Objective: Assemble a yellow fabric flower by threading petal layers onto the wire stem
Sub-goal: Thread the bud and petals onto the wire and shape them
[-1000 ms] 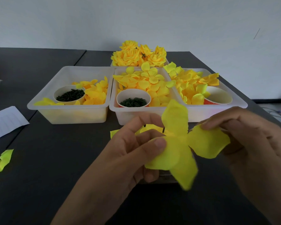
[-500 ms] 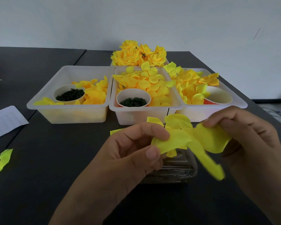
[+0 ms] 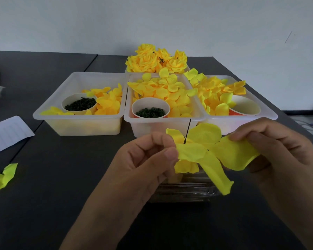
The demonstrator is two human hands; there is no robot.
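A bright yellow petal layer (image 3: 206, 152) with several lobes is stretched flat between my hands. My left hand (image 3: 148, 159) pinches its left lobe between thumb and forefinger. My right hand (image 3: 276, 150) grips its right lobe. A thin dark wire stem (image 3: 188, 131) stands upright just behind the layer's left part, its lower end hidden by the fabric. A small dark hole shows at the layer's centre, to the right of the wire. More yellow petals (image 3: 186, 166) sit beneath the layer.
Three white tubs (image 3: 79, 123) of yellow petals stand behind my hands, with cups of green parts (image 3: 79, 104) and an empty cup (image 3: 246, 106). Finished flowers (image 3: 155, 59) lie at the back. A clear container (image 3: 184, 190) sits under my hands. A loose petal (image 3: 3, 177) and paper (image 3: 5, 132) lie left.
The petal layer went from facing me upright to lying flatter, pulled sideways between both hands. The wire stem now shows above the layer. My hands rose slightly.
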